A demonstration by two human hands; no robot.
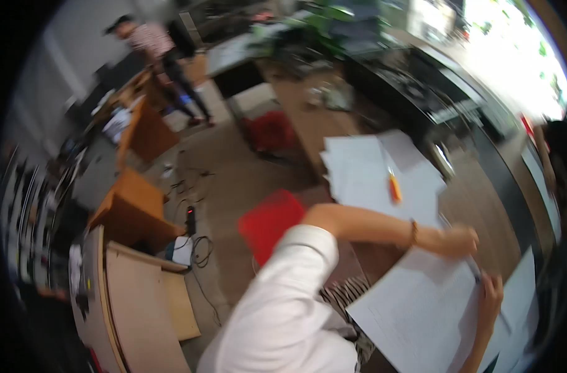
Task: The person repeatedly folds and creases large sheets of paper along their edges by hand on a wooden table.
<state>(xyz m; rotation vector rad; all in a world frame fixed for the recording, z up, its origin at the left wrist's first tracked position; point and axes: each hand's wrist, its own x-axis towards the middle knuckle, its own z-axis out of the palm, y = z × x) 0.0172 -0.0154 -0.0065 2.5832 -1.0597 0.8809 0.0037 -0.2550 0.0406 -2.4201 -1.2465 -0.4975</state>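
A large white sheet (420, 304) lies in front of me. My left hand (455, 241), with a beaded bracelet on the wrist, is closed at the sheet's upper corner; blur hides what its fingers hold. Lower right, at the sheet's edge, my right hand (490, 292) has its fingers curled on a thin grey strip (474, 268), whose kind is too blurred to make out. The strip runs between the two hands. Beyond my left forearm, a tool with a yellow-orange handle (395, 188) rests on a pile of white sheets (358, 171).
A red stool (272, 224) stands left of my arm. Wooden cabinets (137, 208) and cables (202, 248) are on the floor side. A person (162, 59) stands at the far left. A black open case (414, 81) and a shiny object (442, 160) lie beyond the sheets.
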